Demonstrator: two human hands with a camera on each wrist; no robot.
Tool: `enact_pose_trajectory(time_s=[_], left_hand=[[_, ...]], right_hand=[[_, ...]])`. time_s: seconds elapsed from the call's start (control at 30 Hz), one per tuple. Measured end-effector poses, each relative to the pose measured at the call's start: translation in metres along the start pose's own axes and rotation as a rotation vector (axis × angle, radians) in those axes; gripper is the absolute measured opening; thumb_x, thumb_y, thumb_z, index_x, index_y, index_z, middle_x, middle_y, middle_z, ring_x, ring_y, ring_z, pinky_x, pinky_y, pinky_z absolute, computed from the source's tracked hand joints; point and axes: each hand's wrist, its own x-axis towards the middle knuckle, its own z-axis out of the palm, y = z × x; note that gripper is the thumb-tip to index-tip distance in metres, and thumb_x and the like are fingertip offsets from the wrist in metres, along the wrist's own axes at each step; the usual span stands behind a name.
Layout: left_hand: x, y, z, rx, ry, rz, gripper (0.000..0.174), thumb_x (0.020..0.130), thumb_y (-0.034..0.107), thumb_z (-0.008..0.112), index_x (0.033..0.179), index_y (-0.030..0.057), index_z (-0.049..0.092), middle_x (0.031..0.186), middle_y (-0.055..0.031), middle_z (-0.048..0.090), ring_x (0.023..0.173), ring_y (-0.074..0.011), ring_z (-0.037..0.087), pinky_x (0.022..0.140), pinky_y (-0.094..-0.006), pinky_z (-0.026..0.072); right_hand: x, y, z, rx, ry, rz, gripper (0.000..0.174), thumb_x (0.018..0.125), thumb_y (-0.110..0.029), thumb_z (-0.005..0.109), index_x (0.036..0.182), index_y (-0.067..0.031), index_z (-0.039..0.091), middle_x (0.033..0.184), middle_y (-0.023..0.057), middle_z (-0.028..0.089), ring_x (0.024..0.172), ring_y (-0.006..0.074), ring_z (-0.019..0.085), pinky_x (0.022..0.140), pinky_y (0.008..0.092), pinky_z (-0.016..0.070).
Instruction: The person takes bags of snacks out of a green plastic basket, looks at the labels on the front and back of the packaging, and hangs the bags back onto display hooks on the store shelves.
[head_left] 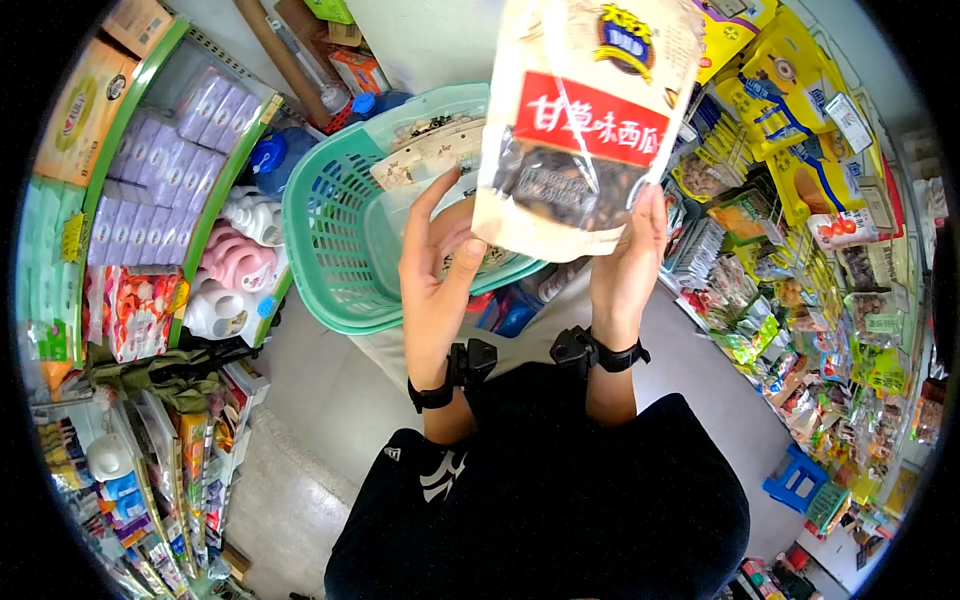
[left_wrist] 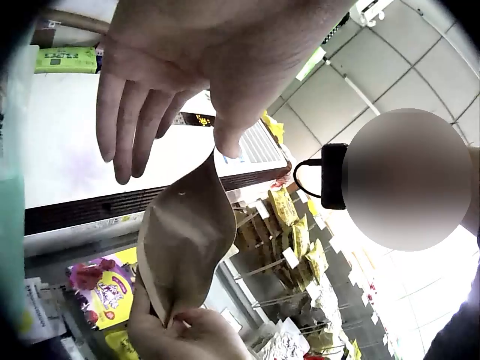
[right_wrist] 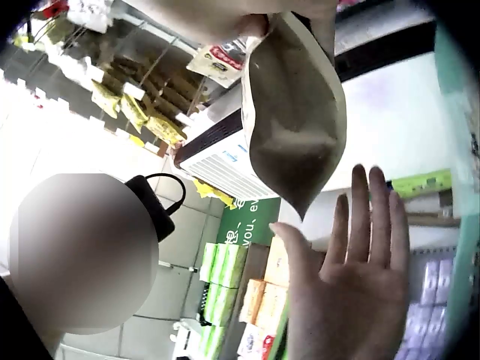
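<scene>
A cream snack bag (head_left: 580, 190) with a red label and a clear window showing dark seeds stands up in front of me in the head view. My right hand (head_left: 625, 270) pinches its lower right corner. The left hand (head_left: 430, 285) is spread beside the lower left corner, its thumb tip right at the bag's edge. In the left wrist view, the left hand's fingers (left_wrist: 129, 124) are straight, and the bag's underside (left_wrist: 187, 240) faces the camera. The right wrist view has the right hand (right_wrist: 247, 22) gripping the bag's opposite end.
Behind the left hand is a green basket (head_left: 305, 270) holding patterned cream packs (head_left: 428, 168). Shelves with purple tissue packs (head_left: 150, 170) and bottles (head_left: 240, 258) stand at left. Hanging snack packets (head_left: 780, 90) fill the right-hand rack, with a blue stool (head_left: 795, 480) lower down.
</scene>
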Motion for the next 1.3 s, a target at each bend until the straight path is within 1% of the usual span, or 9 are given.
enact_pose_trajectory(time_s=[0.23,0.4,0.47,0.53,0.63,0.87,1.0,1.03,1.3], left_hand=[[0.004,-0.01,-0.004,0.038,-0.084,0.101,0.063,0.077,0.03,0.061,0.125,0.0004,0.032,0.109,-0.0181,0.054,0.103,-0.0263,0.052,0.09,-0.0357,0.0367],[0.003,-0.014,-0.003,0.04,-0.098,0.064,0.063,0.077,0.026,0.062,0.126,0.0002,0.032,0.107,-0.0164,0.055,0.1,-0.0236,0.052,0.088,-0.0353,0.0374],[0.001,-0.014,-0.001,0.022,-0.102,0.048,0.063,0.076,0.024,0.063,0.126,0.0001,0.032,0.107,-0.0157,0.055,0.099,-0.0225,0.052,0.087,-0.0348,0.0373],[-0.001,-0.013,0.003,0.024,-0.077,0.002,0.063,0.075,0.017,0.065,0.125,-0.001,0.032,0.107,-0.013,0.054,0.098,-0.0193,0.051,0.086,-0.0319,0.0371],[0.001,-0.014,0.005,0.018,-0.131,0.06,0.057,0.073,0.012,0.066,0.12,-0.0018,0.036,0.107,-0.0096,0.052,0.098,-0.0167,0.05,0.085,-0.0297,0.0377],[0.0,-0.007,0.012,-0.116,-0.08,0.033,0.059,0.075,0.0,0.061,0.123,-0.0011,0.027,0.111,-0.0112,0.047,0.101,-0.0175,0.049,0.087,-0.0313,0.0405],[-0.001,-0.005,0.013,-0.067,-0.021,0.075,0.062,0.075,-0.002,0.059,0.126,-0.0012,0.025,0.114,-0.0123,0.045,0.103,-0.019,0.048,0.086,-0.032,0.0416],[-0.002,-0.005,0.012,-0.068,-0.019,0.077,0.062,0.075,-0.002,0.059,0.126,-0.0012,0.025,0.114,-0.0123,0.045,0.103,-0.019,0.048,0.086,-0.032,0.0416],[-0.003,-0.004,0.007,0.021,0.033,-0.015,0.07,0.072,0.001,0.063,0.128,0.0007,0.02,0.118,-0.0126,0.041,0.107,-0.0192,0.044,0.088,-0.0317,0.0391]], right_hand=[[0.01,-0.021,-0.012,-0.148,-0.044,-0.093,0.021,0.092,-0.015,0.039,0.097,0.0014,0.051,0.092,0.0036,0.058,0.08,0.0049,0.052,0.073,0.0198,0.0406],[0.004,-0.022,-0.006,-0.193,-0.095,-0.137,0.022,0.092,-0.016,0.039,0.1,0.0012,0.049,0.094,0.0033,0.057,0.081,0.0051,0.052,0.073,0.0202,0.0404],[0.001,-0.022,0.004,-0.157,-0.002,-0.142,0.021,0.092,-0.018,0.041,0.091,0.0004,0.051,0.082,-0.0001,0.053,0.071,0.0018,0.045,0.064,0.0172,0.0372],[0.0,-0.017,0.002,-0.146,-0.004,-0.16,0.02,0.092,-0.018,0.04,0.091,0.0002,0.05,0.083,0.0001,0.052,0.073,0.0017,0.045,0.067,0.0173,0.0365],[-0.004,-0.016,0.003,-0.112,-0.073,-0.195,0.024,0.092,-0.017,0.038,0.105,0.0006,0.047,0.1,0.0046,0.055,0.086,0.0069,0.051,0.076,0.021,0.0398],[-0.007,-0.016,0.013,-0.137,-0.101,-0.12,0.03,0.091,-0.018,0.043,0.111,0.0027,0.047,0.101,0.004,0.055,0.089,0.0065,0.048,0.078,0.0204,0.0369],[-0.011,-0.021,0.015,-0.249,-0.215,-0.142,0.047,0.079,-0.007,0.059,0.12,0.0027,0.037,0.111,0.007,0.049,0.097,0.0109,0.048,0.086,0.0242,0.0351],[-0.009,-0.025,0.017,-0.264,-0.296,-0.128,0.062,0.069,0.004,0.064,0.122,0.0027,0.032,0.114,0.0083,0.047,0.098,0.0131,0.049,0.086,0.0256,0.0377],[-0.011,-0.033,0.024,-0.225,-0.365,0.081,0.069,0.064,0.012,0.065,0.122,0.0014,0.028,0.111,0.009,0.048,0.098,0.0145,0.05,0.082,0.0273,0.0434]])
